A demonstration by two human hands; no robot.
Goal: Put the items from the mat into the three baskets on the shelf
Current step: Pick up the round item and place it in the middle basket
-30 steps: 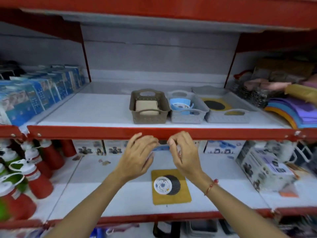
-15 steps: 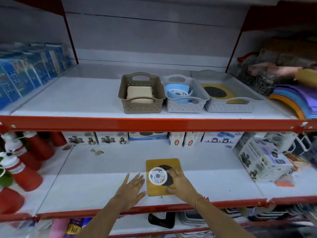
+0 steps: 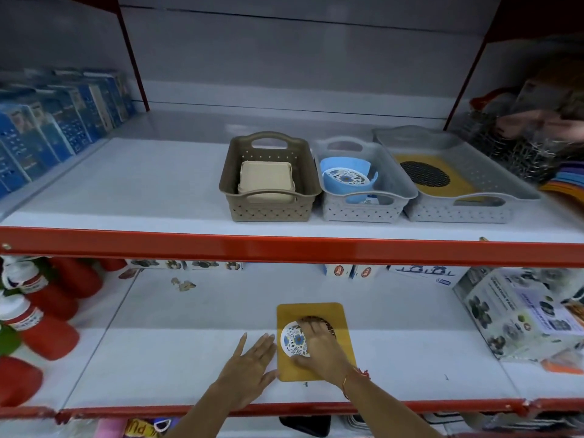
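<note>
Lower centre of frame: the right hand (image 3: pixel 319 349) closes over a round white, blue-flowered plastic disc (image 3: pixel 294 339) on the mustard rectangular mat (image 3: pixel 311 311); the left hand (image 3: pixel 251 363) lies flat, empty, bracing the mat's edge. Pinching the rim should lift the disc cleanly.

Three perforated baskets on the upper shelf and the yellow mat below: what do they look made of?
The brown perforated basket and the two grey perforated baskets look like moulded plastic with a matte finish: regular punched holes, rounded rims, cut-out handles. The yellow rectangular mat looks thin, flat and matte, perhaps cork or rubbery foam; its rounded corners fit either, so I can't tell which.
</note>
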